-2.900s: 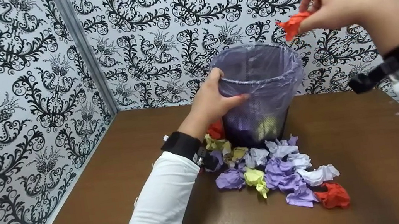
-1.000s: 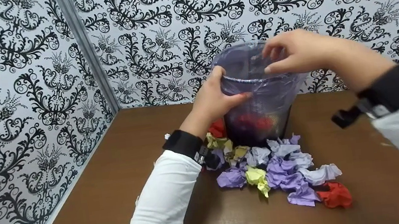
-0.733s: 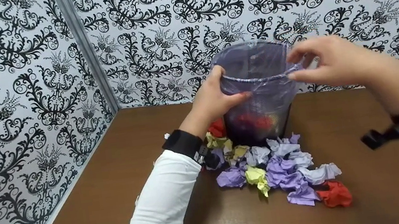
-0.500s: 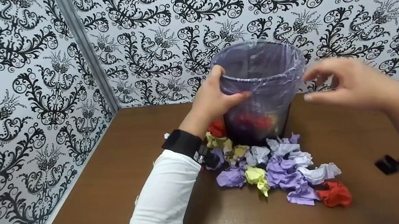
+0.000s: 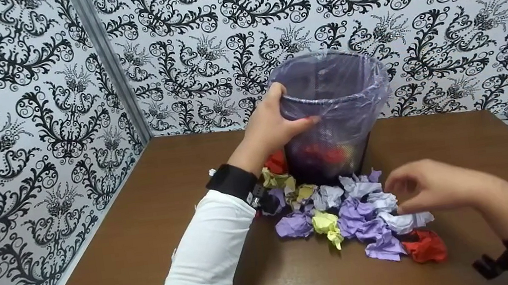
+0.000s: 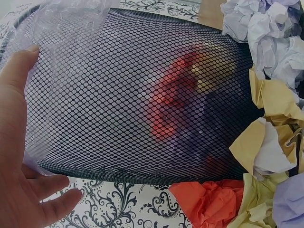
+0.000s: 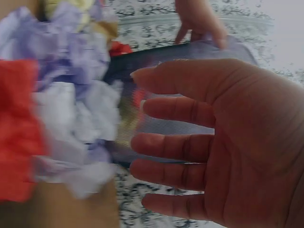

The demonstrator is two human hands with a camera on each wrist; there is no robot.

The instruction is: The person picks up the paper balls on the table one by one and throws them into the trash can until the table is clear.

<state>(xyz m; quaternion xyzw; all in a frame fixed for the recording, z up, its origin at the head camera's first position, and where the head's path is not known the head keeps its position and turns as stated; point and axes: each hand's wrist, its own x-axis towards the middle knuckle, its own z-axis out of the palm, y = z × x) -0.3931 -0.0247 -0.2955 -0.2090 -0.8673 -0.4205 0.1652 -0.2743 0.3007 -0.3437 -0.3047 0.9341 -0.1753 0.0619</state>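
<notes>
The left hand (image 5: 268, 128) grips the rim of the mesh wastebasket (image 5: 330, 121), thumb inside the plastic liner (image 5: 329, 77), apparently to steady it upright. The right hand (image 5: 431, 184) hovers with loosely spread fingers, holding nothing, just above the crumpled paper balls (image 5: 359, 219) heaped on the counter (image 5: 148, 237) directly before the basket. Red and yellow paper shows through the mesh. Black-and-white patterned walls (image 5: 7, 122) enclose the brown counter on three sides.
</notes>
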